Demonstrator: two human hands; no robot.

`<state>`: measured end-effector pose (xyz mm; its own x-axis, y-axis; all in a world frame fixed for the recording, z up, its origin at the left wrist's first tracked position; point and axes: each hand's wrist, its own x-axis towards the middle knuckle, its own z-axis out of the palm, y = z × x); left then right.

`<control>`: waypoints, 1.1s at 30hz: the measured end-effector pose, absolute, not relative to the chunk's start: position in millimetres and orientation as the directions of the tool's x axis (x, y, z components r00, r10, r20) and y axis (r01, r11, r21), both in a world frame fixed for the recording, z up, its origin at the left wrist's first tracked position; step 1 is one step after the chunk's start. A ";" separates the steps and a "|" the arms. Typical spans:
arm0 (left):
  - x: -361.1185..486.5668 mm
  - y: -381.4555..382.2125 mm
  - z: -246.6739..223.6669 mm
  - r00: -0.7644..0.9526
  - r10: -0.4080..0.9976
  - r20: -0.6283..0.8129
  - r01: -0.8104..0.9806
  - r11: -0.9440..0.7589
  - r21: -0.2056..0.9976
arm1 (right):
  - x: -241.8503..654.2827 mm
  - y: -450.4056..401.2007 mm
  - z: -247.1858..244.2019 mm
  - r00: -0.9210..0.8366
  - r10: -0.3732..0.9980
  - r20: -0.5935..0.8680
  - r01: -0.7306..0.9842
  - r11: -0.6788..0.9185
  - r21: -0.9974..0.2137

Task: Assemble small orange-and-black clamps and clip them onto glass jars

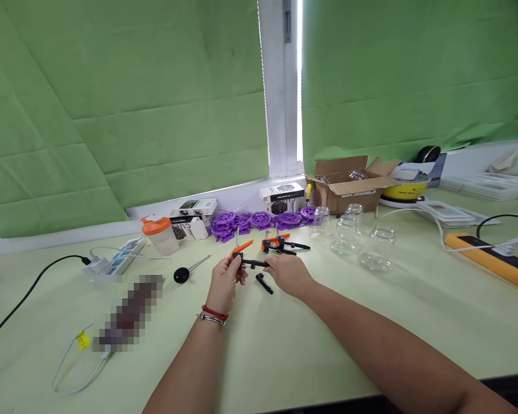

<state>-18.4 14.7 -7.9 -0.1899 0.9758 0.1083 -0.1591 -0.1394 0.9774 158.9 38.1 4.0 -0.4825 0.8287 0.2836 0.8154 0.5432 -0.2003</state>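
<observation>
Left hand (223, 282), right hand (290, 275): fingers grip opposite ends of slim black plastic bar (254, 263), likely to steady it; short black rod (265, 283) lies nearer

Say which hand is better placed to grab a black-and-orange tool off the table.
Right hand, probably: the two tools lie just beyond it, farther from the left hand. Both hands are on the black bar.

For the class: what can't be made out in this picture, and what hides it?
Head view:
Right end of the black bar: covered by the right grip.
Dark object, lower left: blurred by pixelation.
Inside the cardboard box: mostly hidden by its sides.
Orange-and-black strip: cut off by the right edge.
</observation>
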 end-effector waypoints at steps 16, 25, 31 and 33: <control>-53.8 36.2 -25.7 -0.180 0.907 0.381 0.861 -0.042 0.506 | 115.5 110.8 -18.7 -0.262 0.872 0.414 0.868 0.400 -0.295; -46.9 39.8 -33.5 -0.026 0.979 0.204 0.939 -0.046 0.340 | 104.9 115.6 -28.0 -0.293 0.885 0.361 0.892 0.389 -0.231; -47.8 39.0 -33.9 -0.065 0.981 0.182 0.947 0.003 0.322 | 110.6 113.5 -28.3 -0.302 0.879 0.368 0.892 0.397 -0.217; -47.3 37.7 -34.2 -0.046 0.982 0.182 0.944 -0.017 0.330 | 110.8 113.1 -27.5 -0.306 0.878 0.368 0.894 0.398 -0.206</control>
